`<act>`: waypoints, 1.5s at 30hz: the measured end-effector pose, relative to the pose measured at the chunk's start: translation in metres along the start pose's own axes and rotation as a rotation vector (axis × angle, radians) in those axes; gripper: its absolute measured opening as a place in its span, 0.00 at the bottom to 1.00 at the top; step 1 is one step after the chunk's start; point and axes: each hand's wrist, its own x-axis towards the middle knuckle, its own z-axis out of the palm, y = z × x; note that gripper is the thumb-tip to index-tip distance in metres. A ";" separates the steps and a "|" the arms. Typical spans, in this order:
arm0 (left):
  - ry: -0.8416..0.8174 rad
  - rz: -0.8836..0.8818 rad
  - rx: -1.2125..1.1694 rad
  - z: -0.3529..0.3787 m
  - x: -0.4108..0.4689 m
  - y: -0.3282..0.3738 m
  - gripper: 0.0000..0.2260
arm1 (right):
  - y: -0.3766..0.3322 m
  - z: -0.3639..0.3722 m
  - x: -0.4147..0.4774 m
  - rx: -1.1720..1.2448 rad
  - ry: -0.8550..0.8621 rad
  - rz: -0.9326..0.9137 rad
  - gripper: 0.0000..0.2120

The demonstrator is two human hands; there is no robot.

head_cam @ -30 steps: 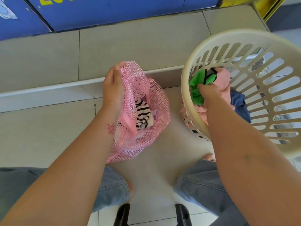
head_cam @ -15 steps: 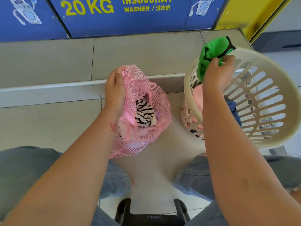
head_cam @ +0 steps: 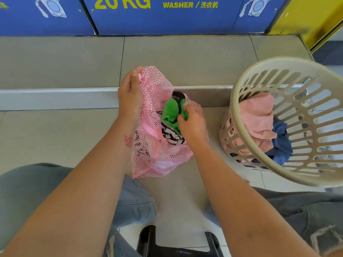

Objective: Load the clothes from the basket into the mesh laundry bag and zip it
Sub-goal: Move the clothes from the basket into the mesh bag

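mesh laundry bag [head_cam: 160, 156] stands mouth-up, left hand [head_cam: 129, 97] gripping it, right hand [head_cam: 194, 125] gripping green garment [head_cam: 170, 112].

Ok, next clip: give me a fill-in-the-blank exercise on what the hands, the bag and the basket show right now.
1. The left hand grips the rim of the pink mesh bag, holding its mouth ____.
2. The right hand pushes a ____ garment into the bag.
3. A black-and-white striped piece lies ____ the bag.
4. The pink cloth and the blue cloth lie in the ____.

Missing words: open; green; inside; basket.
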 end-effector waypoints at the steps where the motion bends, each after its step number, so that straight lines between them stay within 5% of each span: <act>1: 0.001 -0.002 0.005 -0.002 0.003 -0.001 0.16 | 0.000 0.012 0.000 -0.046 -0.048 0.000 0.14; 7: -0.007 0.002 -0.037 -0.005 0.013 0.002 0.16 | -0.005 0.068 0.005 -0.531 -0.434 -0.287 0.22; 13: -0.063 0.055 -0.039 -0.009 0.019 0.005 0.16 | 0.022 0.064 0.021 -0.681 -0.548 -0.212 0.22; 23: -0.046 0.032 0.043 -0.001 -0.010 0.001 0.16 | 0.026 0.006 0.010 -0.412 0.025 -0.468 0.22; 31: -0.111 0.072 0.091 0.033 -0.038 0.023 0.17 | 0.003 -0.071 0.013 -0.177 0.368 -0.475 0.20; 38: -0.135 0.067 0.112 0.059 -0.049 0.016 0.16 | 0.048 -0.128 0.036 -0.132 0.580 -0.034 0.21; 45: -0.144 0.037 0.167 0.089 -0.043 0.005 0.16 | 0.120 -0.150 0.051 -0.169 0.082 0.621 0.41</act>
